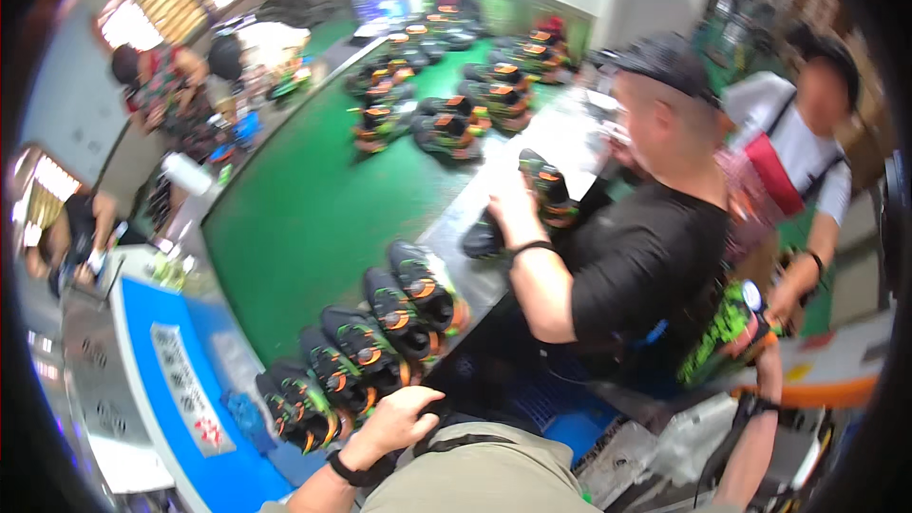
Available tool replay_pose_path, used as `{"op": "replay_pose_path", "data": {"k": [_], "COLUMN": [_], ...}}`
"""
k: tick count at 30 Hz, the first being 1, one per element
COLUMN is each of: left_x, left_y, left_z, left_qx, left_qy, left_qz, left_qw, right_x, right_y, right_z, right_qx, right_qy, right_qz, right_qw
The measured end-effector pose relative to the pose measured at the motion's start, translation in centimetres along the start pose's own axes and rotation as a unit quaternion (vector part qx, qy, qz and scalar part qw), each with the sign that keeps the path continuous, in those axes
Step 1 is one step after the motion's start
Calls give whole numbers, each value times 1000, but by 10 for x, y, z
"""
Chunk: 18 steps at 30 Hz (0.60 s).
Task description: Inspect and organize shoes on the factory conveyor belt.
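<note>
My left hand (401, 421), with a black band on its wrist, is in front of my body at the near end of the table. Its thumb and forefinger are apart, and I see nothing held between them. Beside it stands a row of black shoes (366, 339) with green and orange trim. Out to the right, my right hand (768, 370) is closed on a bright green and black shoe (724, 331) with orange parts. A co-worker's hand (785, 302) is at the same shoe; blur hides the exact finger contact.
A green-topped table (294, 228) carries more shoes (451, 123) at its far end. A person in black (655, 247) stands close on the right, handling a dark shoe (546, 185). A blue panel (161, 342) borders the left. Blue crates (575, 423) sit low nearby.
</note>
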<state>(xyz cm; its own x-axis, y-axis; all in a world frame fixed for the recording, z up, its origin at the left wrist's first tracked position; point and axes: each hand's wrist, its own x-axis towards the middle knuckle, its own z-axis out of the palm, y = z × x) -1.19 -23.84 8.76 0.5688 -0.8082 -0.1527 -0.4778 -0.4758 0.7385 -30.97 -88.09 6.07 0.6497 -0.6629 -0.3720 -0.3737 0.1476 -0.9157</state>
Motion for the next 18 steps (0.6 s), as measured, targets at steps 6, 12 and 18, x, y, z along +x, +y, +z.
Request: {"op": "replay_pose_path", "data": {"k": [6,12,18], "left_x": [-29,-50,-54], "left_y": [-23,-49,-56], "left_z": [-3,-30,-64], "left_qx": [-8,-3,-131], "left_qy": [99,209,165], "left_qz": [-55,-108,-115], "left_qw": [994,972,971], "right_x": [97,45,-162], "right_y": [-47,-101,-134], "right_z": [149,198,179], "right_qx": [-31,-80,-183], "right_qy": [-140,-139,33], "right_qz": [-103,-179,-184], "right_qw": [984,971,965]}}
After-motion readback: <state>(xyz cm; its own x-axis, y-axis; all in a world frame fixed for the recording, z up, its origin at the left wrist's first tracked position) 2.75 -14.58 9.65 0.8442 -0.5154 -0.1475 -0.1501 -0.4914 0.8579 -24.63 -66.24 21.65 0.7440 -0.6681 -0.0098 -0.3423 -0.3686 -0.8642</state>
